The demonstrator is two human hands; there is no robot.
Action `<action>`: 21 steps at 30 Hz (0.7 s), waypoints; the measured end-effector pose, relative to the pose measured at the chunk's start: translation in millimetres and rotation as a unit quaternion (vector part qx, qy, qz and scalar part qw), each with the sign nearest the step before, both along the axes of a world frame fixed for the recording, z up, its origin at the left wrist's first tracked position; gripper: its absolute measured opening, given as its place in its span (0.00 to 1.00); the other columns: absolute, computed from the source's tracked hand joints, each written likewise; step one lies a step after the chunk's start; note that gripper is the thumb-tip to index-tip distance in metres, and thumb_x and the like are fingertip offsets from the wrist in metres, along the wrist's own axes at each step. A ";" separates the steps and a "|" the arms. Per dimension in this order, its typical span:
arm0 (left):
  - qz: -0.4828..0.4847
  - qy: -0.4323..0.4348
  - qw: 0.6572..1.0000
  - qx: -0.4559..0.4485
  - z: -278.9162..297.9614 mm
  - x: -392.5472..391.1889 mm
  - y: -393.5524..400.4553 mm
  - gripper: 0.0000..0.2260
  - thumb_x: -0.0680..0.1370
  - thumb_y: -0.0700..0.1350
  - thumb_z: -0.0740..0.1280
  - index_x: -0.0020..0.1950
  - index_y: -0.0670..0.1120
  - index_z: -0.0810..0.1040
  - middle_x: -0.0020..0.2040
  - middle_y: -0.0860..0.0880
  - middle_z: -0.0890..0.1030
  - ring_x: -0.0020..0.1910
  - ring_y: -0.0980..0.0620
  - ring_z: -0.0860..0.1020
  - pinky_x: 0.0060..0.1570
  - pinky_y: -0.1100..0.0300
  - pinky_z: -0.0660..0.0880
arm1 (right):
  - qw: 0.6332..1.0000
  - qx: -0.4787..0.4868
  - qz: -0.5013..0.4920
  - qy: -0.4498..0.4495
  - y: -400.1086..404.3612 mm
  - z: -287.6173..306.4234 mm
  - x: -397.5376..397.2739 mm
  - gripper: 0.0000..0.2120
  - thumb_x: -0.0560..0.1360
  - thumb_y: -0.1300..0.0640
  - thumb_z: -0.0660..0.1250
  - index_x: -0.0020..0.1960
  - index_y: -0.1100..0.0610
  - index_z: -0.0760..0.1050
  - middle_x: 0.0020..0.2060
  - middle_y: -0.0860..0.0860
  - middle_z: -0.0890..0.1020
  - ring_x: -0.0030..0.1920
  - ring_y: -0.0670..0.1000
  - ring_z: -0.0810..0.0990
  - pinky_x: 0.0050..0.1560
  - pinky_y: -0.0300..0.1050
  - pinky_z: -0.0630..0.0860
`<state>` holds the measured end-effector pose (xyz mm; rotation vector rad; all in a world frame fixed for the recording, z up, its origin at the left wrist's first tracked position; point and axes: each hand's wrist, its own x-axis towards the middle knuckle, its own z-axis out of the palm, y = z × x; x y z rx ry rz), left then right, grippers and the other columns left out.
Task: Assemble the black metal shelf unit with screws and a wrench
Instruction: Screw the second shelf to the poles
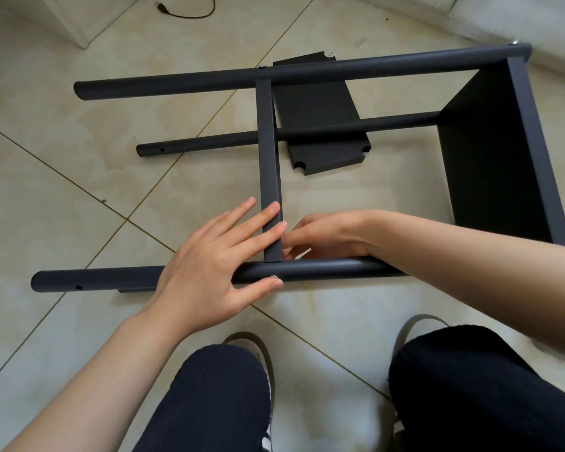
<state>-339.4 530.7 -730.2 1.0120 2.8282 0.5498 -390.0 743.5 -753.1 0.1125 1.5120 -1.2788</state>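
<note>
The black shelf unit lies on its side on the tiled floor. Its near tube [95, 282] runs left to right in front of me, and a middle shelf panel [268, 141] stands edge-up between it and the far tube [307, 73]. My left hand [216, 265] rests across the joint, fingers on the panel edge and thumb beside a silver screw head [274, 277] in the near tube. My right hand [327, 236] reaches behind that tube at the joint, pinching a small pale tool [302, 254], partly hidden. A fitted shelf panel [490, 151] closes the right end.
A third tube [209, 141] lies lower behind the panel. A loose black shelf panel [320, 125] rests flat on the floor under the frame. A black cable [190, 11] lies at the top left, beside a white cabinet corner [79, 27]. My knees and shoes are at the bottom.
</note>
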 end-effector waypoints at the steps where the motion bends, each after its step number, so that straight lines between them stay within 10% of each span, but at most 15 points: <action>1: 0.000 0.001 1.000 0.000 0.0 0.1 0.0 0.30 0.78 0.64 0.61 0.78 0.55 0.66 0.80 0.57 0.62 0.81 0.53 0.56 0.74 0.53 0.61 | 1.000 -0.011 -0.001 -0.004 0.7 0.1 0.2 0.08 0.78 0.60 0.63 0.43 0.60 0.78 0.41 0.53 0.81 0.40 0.47 0.81 0.47 0.39 0.79; 4: 0.001 0.003 1.000 0.000 0.3 0.6 0.7 0.30 0.78 0.64 0.62 0.78 0.54 0.67 0.80 0.56 0.62 0.81 0.53 0.57 0.74 0.53 0.61 | 1.000 -0.029 -0.008 -0.003 1.8 -0.2 2.5 0.07 0.77 0.63 0.62 0.43 0.61 0.77 0.45 0.58 0.78 0.48 0.55 0.76 0.57 0.48 0.73; 21: 0.009 -0.009 1.000 0.006 2.0 12.4 2.8 0.29 0.77 0.62 0.64 0.77 0.54 0.68 0.79 0.56 0.64 0.80 0.53 0.61 0.73 0.53 0.64 | 0.999 -0.029 0.004 0.037 8.2 -7.4 11.4 0.11 0.75 0.59 0.69 0.34 0.54 0.82 0.34 0.49 0.81 0.37 0.48 0.79 0.46 0.42 0.75</action>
